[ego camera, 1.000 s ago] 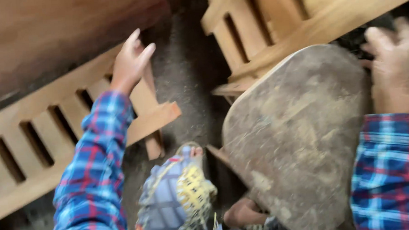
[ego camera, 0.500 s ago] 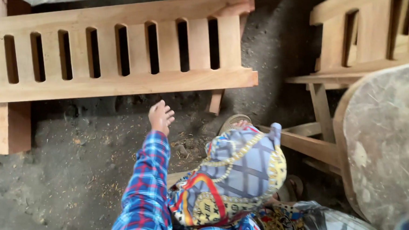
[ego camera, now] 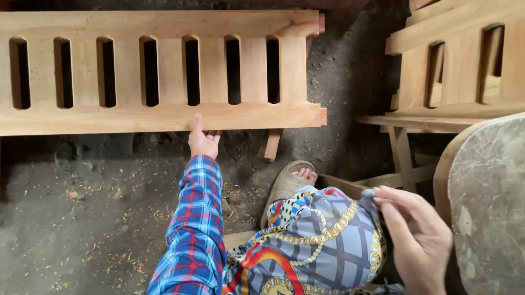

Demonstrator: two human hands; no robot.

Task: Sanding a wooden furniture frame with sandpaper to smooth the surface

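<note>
No packages, labels, signs or screens appear anywhere in the frame, from the upper left to the lower right.

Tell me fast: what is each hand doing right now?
Left hand: open, fingertips at the lower rail of the slatted wooden panel, gripping nothing.
Right hand: open, fingers together, touching the patterned trouser knee, holding nothing.
</note>
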